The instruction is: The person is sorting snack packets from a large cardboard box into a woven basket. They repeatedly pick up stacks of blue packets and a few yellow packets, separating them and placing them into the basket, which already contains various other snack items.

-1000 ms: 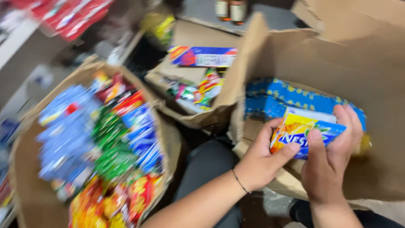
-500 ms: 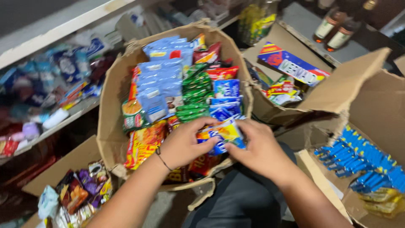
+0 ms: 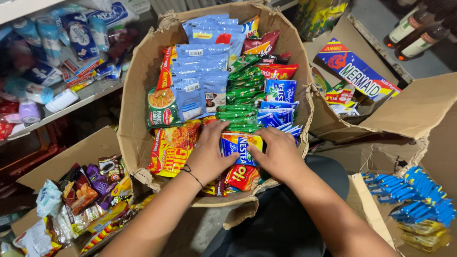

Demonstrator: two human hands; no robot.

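A torn cardboard box (image 3: pixel 138 85) carries packed sachets (image 3: pixel 200 81), perhaps resting on the person's lap.

My arms were bare to past the elbow, no sleeves in view. My left hand (image 3: pixel 205 154) carried a thin black band at the wrist. My right hand (image 3: pixel 278 154) wore nothing. I wore dark trousers (image 3: pixel 281 223).
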